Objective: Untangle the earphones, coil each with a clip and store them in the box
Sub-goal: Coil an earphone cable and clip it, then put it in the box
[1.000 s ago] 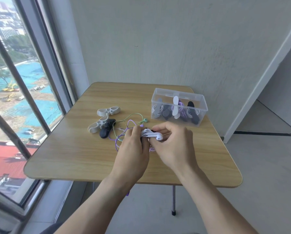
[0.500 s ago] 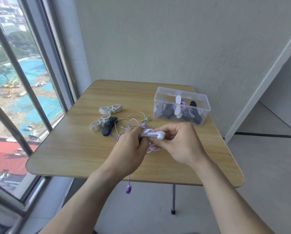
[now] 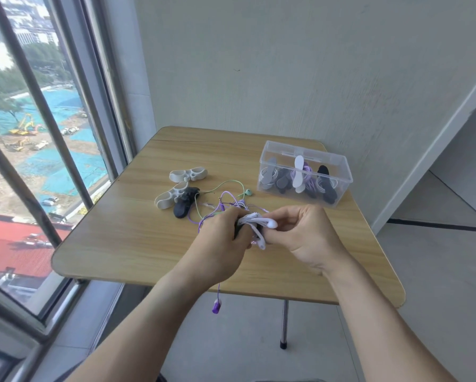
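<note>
Both hands meet above the near middle of the worktop (image 3: 121, 244): the left hand (image 3: 220, 249) is curled around a dark clip and white earphones (image 3: 254, 220), while the right hand (image 3: 305, 238) pinches their cable beside a white earbud. Left of them lie two white clips (image 3: 188, 174) and a dark clip (image 3: 184, 206), then loose purple and green earphones (image 3: 225, 198). At the far right stands the clear box (image 3: 338, 194), holding coiled sets.
</note>
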A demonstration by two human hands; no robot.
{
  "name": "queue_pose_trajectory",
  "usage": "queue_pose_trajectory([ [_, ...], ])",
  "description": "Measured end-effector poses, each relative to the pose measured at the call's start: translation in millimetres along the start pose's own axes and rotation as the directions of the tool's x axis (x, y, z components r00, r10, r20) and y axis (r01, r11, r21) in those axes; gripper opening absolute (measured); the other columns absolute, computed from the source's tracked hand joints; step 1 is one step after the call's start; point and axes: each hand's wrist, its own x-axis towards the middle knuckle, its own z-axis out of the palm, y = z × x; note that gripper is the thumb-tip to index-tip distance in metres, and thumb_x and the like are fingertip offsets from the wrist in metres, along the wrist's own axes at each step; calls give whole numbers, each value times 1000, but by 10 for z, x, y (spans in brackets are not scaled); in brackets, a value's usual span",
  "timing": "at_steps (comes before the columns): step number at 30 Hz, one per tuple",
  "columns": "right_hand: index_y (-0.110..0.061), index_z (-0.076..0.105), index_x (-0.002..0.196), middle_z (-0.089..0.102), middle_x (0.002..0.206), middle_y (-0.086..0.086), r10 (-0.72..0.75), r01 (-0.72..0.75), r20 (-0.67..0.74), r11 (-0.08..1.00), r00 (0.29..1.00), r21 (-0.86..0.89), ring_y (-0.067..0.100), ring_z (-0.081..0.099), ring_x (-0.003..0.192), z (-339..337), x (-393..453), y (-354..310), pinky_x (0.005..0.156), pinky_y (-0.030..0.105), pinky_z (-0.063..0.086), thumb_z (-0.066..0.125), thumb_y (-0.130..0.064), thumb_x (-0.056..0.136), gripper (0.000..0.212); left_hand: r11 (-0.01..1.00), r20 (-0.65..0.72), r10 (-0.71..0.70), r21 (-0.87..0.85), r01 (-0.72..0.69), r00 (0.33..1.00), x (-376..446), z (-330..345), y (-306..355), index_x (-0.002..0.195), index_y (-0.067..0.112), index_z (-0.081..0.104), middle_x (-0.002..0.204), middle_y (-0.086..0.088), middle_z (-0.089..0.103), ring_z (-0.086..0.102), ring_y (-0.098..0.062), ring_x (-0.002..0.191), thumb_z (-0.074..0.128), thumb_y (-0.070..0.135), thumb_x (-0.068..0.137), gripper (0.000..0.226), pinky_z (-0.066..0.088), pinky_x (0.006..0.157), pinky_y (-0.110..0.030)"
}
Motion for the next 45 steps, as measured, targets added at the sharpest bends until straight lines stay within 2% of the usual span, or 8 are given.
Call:
queue_pose_trajectory([
  [4, -17, 75, 74, 77, 80, 10, -48, 47, -61, 999, 997, -18, 21, 72, 71, 95, 51, 45, 67, 35, 62, 78, 13, 75, 30, 999, -20, -34, -30, 33, 999, 35, -42, 0, 91, 14, 65, 64, 9, 62, 47, -7, 51, 48, 8, 93, 18, 38, 50, -20],
  [15, -11, 77, 105, 78, 98, 8, -121, 143, 231, 986, 965, -83, 21, 74, 90, -80, 6, 10, 82, 34, 60, 70, -9, 88, 19, 983, 329, 35, -180, 26, 944, 12, -314, -68, 90, 14, 66, 73, -9, 71, 54, -17, 55, 53, 28, 97, 21, 44, 61, -31],
  [20, -20, 78, 105, 77, 97, 12, -147, 172, 213, 980, 966, -103, 25, 68, 83, -75, 28, 25, 76, 41, 56, 70, -9, 92, 18, 976, 255, -16, -208, 71, 967, 35, -241, -73, 92, 9, 66, 69, -6, 69, 51, -21, 57, 49, 41, 94, 36, 41, 59, -34],
  [31, -34, 75, 110, 67, 98, 0, -215, 218, 43, 936, 976, -278, 8, 60, 76, 75, 34, 30, 70, 32, 54, 73, -20, 90, 25, 855, -48, -267, -472, 214, 962, 95, -80, 62, 86, -9, 65, 49, -19, 55, 32, -18, 36, 49, 30, 102, 45, 27, 40, -19],
  [34, -42, 57, 133, 56, 126, -4, -154, 167, 113, 979, 982, -115, 10, 58, 97, 49, -20, -21, 82, 36, 55, 70, -11, 75, 67, 870, 12, -253, -435, 233, 967, 97, -104, 73, 87, -9, 64, 49, -20, 55, 28, -17, 35, 50, 29, 102, 43, 24, 39, -18],
  [37, -49, 49, 140, 49, 145, -16, -148, 171, 255, 983, 956, -71, 5, 54, 124, 42, -58, -52, 99, 29, 50, 67, -26, 82, 65, 910, 156, -235, -311, 274, 959, 75, -124, 72, 87, -8, 63, 49, -18, 56, 27, -18, 36, 48, 32, 102, 45, 24, 39, -18],
  [41, -16, 67, 123, 75, 98, 19, -107, 102, 315, 994, 943, 30, 26, 74, 90, 115, -45, -26, 95, 42, 53, 51, -33, 101, 32, 910, 298, -178, -312, 272, 938, 37, -159, 97, 80, 0, 63, 51, -20, 54, 26, -17, 36, 50, 35, 102, 43, 22, 39, -19],
  [45, -19, 77, 96, 76, 85, 3, -247, 249, 31, 956, 968, -157, 26, 71, 87, 135, 5, 48, 82, 41, 56, 52, -32, 103, 29, 869, 239, -177, -417, 265, 955, 53, -162, 93, 80, 4, 66, 50, -21, 53, 23, -17, 37, 52, 40, 101, 44, 19, 40, -19],
])
